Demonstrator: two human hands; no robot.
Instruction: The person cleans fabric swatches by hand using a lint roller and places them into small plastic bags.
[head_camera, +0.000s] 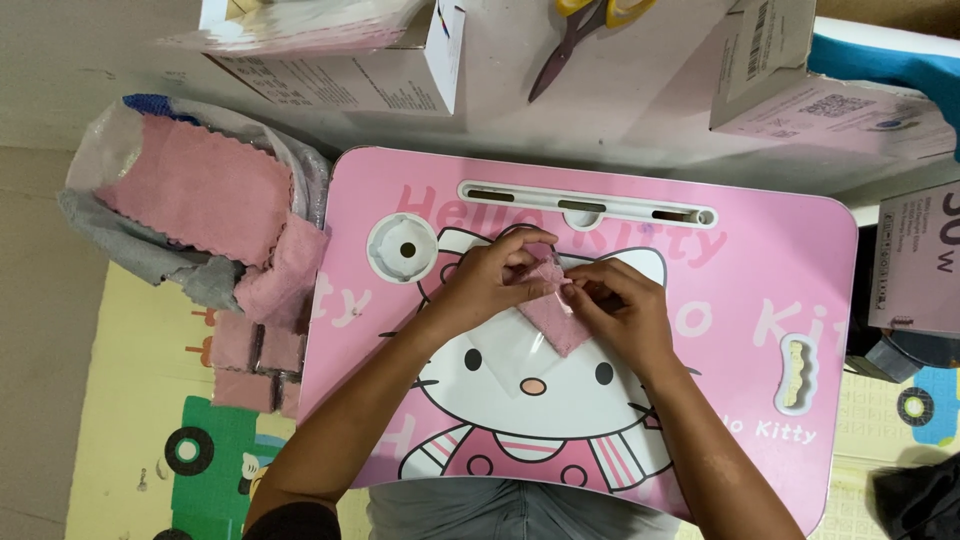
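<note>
A small folded pink cloth (556, 322) lies partly inside a clear plastic sleeve (520, 362) on a pink lap table (760, 250) printed with a cartoon cat. My left hand (490, 280) pinches the cloth's upper left edge. My right hand (615, 305) grips the cloth's right side and the sleeve's opening. Both hands meet over the middle of the table.
A plastic bag of pink and grey cloths (195, 200) sits left of the table, with packed pink cloths (255, 365) below it. Scissors (580, 35) and cardboard boxes (350, 60) lie behind, another box (915, 260) at the right. A white cup recess (402, 248) is in the table's top left.
</note>
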